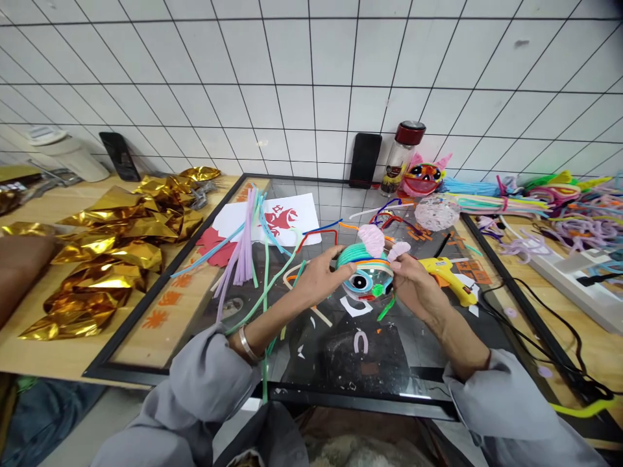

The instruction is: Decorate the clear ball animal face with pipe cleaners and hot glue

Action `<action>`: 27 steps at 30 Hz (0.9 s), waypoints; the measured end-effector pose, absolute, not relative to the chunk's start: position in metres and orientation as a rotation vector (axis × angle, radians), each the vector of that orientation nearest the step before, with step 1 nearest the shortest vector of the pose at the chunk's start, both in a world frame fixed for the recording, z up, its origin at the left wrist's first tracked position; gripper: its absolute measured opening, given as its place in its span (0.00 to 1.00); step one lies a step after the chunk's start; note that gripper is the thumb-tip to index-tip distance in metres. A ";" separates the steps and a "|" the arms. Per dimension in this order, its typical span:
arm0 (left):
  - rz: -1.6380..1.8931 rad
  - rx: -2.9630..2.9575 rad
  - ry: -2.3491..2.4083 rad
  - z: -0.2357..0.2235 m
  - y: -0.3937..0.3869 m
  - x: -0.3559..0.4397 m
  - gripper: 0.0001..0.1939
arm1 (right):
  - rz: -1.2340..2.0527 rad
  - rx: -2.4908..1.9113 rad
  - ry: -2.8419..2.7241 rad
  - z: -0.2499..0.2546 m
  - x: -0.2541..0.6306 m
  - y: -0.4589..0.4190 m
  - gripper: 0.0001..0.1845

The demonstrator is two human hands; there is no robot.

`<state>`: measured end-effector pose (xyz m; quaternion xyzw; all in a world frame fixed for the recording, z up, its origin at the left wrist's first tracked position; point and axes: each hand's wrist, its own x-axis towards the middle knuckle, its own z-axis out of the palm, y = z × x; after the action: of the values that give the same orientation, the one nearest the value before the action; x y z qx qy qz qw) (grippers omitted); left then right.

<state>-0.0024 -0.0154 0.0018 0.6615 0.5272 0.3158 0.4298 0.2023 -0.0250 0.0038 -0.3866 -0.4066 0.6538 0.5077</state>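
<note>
Between my hands is a round animal head craft (372, 275) made of pipe cleaners, with a green striped top, a big black-and-white eye and a green nose. It is raised a little over the dark glass sheet (335, 350). My left hand (327, 275) grips its left side, thumb on the front. My right hand (411, 282) pinches near the small pink ear (398, 250) at its right side. The larger pink ear (371, 240) stands up on top. Just right of my right hand lies a yellow hot glue gun (452, 280).
Purple pipe cleaners (246, 240) and a white sheet with a red paper cutting (292, 220) lie at left. Gold foil packets (111, 253) cover the left table. A glass bottle (396, 159), a phone (365, 159) and a pink craft head (423, 176) stand behind. A power strip (574, 275) and cables are at right.
</note>
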 end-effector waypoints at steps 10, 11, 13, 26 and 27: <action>0.791 1.599 1.292 0.007 -0.014 -0.001 0.27 | 1.612 -0.872 -1.040 0.002 0.203 -0.021 0.39; 0.791 1.602 1.290 0.007 -0.015 -0.001 0.27 | 1.614 -0.878 -1.030 0.002 0.204 -0.022 0.39; 0.793 1.611 1.283 0.006 -0.015 -0.002 0.29 | 1.624 -0.886 -1.009 0.001 0.204 -0.022 0.37; 0.837 1.628 1.259 -0.001 -0.016 -0.003 0.27 | 1.633 -0.924 -0.968 0.001 0.198 -0.024 0.34; 0.825 1.634 1.269 0.001 -0.017 -0.002 0.27 | 1.628 -0.930 -0.965 0.002 0.198 -0.025 0.35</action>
<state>-0.0023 -0.0167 0.0007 0.6582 0.5112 0.3324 0.4415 0.1976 -0.0247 0.0018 -0.3834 -0.3980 0.6715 0.4936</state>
